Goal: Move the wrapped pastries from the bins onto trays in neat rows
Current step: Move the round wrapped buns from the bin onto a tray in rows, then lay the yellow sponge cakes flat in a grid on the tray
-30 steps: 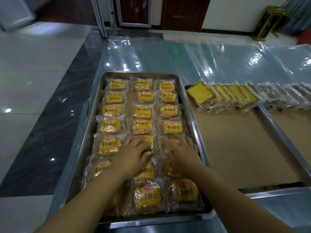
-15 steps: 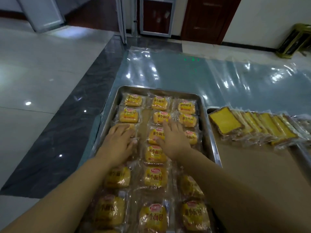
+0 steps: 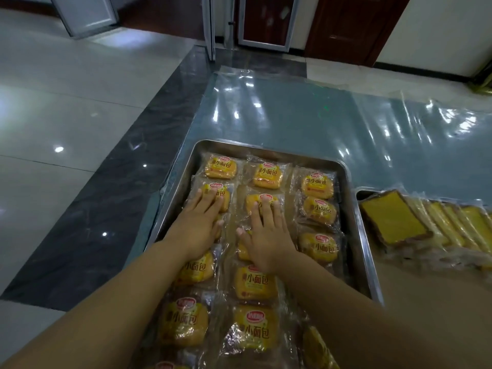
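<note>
Rectangular steel tray on the film-covered grey desk, low centre of view. It is filled with small yellow buns in clear plastic wrappers, laid in three columns running toward 12 o'clock. Left hand lies flat, palm down, on the left column, with released straight fingers resting on the second pack from the far end. Right hand lies flat on the middle column, fingers also straight and released, their tips on the second pack there. Neither hand grasps anything. At 3 o'clock of the tray sits an overlapping row of wrapped yellow cake slices. Glossy tiled floor at 9 o'clock.
</note>
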`<control>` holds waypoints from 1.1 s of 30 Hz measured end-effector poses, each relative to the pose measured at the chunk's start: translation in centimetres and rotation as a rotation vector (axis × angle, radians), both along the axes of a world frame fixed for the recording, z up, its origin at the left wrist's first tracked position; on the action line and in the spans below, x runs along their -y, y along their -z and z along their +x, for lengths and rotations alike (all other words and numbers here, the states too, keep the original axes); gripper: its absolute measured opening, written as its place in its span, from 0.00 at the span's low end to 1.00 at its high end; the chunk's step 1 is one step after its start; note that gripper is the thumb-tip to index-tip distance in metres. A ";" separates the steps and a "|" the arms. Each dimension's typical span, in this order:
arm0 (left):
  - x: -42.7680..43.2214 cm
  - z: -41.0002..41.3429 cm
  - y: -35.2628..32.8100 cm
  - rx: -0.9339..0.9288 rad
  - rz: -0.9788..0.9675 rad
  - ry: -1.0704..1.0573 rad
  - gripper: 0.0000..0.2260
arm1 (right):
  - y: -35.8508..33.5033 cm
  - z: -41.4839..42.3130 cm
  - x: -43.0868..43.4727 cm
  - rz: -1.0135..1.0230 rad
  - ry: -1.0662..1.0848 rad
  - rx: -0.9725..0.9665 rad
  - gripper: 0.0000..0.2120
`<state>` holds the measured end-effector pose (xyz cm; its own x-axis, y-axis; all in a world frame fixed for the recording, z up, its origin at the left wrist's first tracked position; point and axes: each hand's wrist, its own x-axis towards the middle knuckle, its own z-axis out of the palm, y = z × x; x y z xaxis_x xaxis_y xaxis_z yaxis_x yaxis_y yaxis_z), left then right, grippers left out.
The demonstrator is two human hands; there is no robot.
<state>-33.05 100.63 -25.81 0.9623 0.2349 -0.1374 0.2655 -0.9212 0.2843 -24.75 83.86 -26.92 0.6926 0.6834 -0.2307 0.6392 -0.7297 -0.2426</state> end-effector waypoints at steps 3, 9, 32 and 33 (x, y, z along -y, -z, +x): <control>-0.1 -0.1 0.5 0.045 -0.041 0.028 0.25 | -0.4 0.2 -0.4 -0.006 0.004 -0.015 0.35; -0.3 -0.5 -0.4 0.101 -0.117 0.015 0.25 | -1.8 -0.4 0.2 0.095 0.079 -0.041 0.33; 6.7 -13.6 -3.4 0.264 -0.184 -0.013 0.20 | -4.4 -11.7 7.6 0.213 0.049 0.000 0.27; 7.2 -13.7 -3.8 0.291 -0.183 -0.006 0.19 | -5.1 -12.1 8.4 0.265 0.053 0.052 0.26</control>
<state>-46.80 93.43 -21.99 0.9658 0.2379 0.1027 0.1544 -0.8467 0.5091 -36.88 75.47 -21.85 0.7353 0.6777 -0.0118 0.6186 -0.6781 -0.3968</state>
